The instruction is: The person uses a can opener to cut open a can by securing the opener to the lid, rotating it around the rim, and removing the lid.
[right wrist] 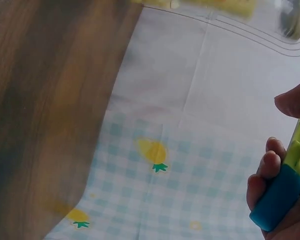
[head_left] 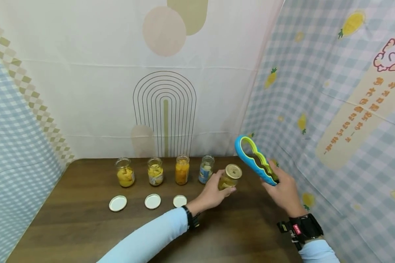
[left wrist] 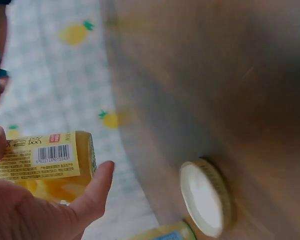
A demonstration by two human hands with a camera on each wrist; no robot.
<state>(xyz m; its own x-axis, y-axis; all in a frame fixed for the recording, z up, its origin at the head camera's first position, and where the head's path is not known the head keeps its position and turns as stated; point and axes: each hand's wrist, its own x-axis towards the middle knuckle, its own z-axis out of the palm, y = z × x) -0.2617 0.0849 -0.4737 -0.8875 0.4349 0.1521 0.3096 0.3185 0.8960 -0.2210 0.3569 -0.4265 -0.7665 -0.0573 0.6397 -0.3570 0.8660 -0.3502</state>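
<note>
My left hand [head_left: 212, 193] grips a glass jar [head_left: 229, 177] with a gold lid, right of the row of jars. In the left wrist view this jar [left wrist: 45, 157] shows a yellow label with a barcode; the hand's thumb and fingers lie around it. A blue and lime-green jar opener [head_left: 255, 160] is held by its handle end in my right hand [head_left: 284, 191]. Its looped end points up and to the left, apart from the jar. The right wrist view shows fingers curled round the blue and green handle [right wrist: 280, 200].
Several lidless glass jars of yellow and orange fruit, including an orange-filled jar [head_left: 182, 171] and a blue-labelled jar [head_left: 205, 170], stand along the back of the wooden table [head_left: 85, 226]. White-lined lids, one a round lid [head_left: 117, 203], lie before them. Patterned cloths [head_left: 217, 91] hang behind and beside.
</note>
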